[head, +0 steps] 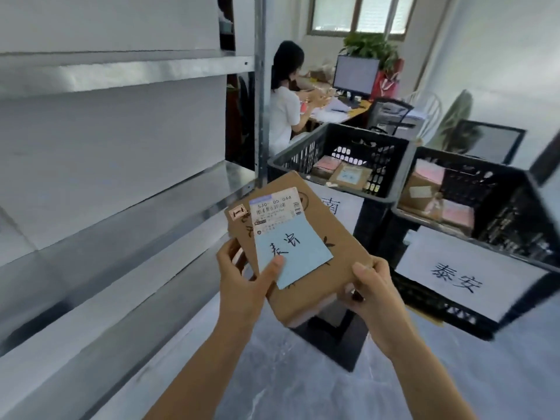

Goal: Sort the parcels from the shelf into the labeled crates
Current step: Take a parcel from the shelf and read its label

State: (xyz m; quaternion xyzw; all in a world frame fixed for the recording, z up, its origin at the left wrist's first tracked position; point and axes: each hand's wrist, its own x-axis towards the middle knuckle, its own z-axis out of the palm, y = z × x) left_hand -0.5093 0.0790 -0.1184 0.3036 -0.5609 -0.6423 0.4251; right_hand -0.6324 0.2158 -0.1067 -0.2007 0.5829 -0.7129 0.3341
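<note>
We grip the parcel (342,256) with both hands, left hand (242,286) and right hand (374,294) on its near edge, reading its blue note (292,253). Next, we likely carry it rightward to the matching crate (521,213).

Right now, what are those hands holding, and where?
A cardboard parcel: left hand grips its near-left edge, thumb on the blue note; right hand grips its near-right corner.

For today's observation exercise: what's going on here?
A person holds a brown parcel in both hands: the left hand with its thumb on the blue handwritten note, the right hand gripping its near corner. A farther crate and a nearer crate, both black, stand ahead, each already holding parcels; the nearer one's sign seems to match the note.
</note>
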